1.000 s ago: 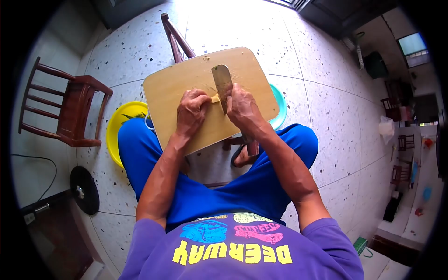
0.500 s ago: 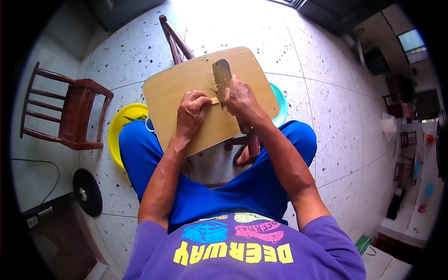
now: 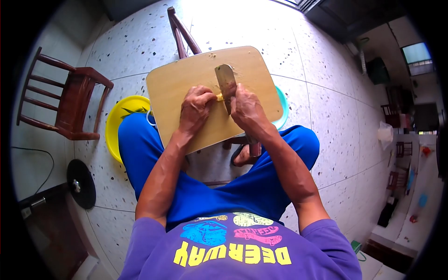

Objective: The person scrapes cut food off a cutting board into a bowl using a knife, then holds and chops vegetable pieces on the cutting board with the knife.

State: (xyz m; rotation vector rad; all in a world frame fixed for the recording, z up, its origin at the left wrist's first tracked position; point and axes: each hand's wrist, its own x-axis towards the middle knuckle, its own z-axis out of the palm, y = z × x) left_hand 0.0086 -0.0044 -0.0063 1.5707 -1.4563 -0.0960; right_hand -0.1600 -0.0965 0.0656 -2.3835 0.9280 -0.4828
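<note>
My left hand [image 3: 197,108] pinches a small pale yellow piece [image 3: 219,97] against the wooden board [image 3: 182,79]. In my right hand [image 3: 246,106] is a cleaver [image 3: 225,78], its broad blade upright beside the piece and pointing away from me. The blade's edge is at the right end of the piece. Small bits lie on the board around the blade and near its far edge. Part of the cleaver's handle is hidden by my fingers.
A yellow basin [image 3: 113,131] with green leaves stands left of the board, a turquoise basin [image 3: 282,105] at its right. A red-brown wooden chair [image 3: 74,105] is at the left, a black round lid [image 3: 81,184] below it. Wooden legs show behind the board.
The cleaver has come down and tilted slightly against the piece since half a second ago. The whole view has shifted a little.
</note>
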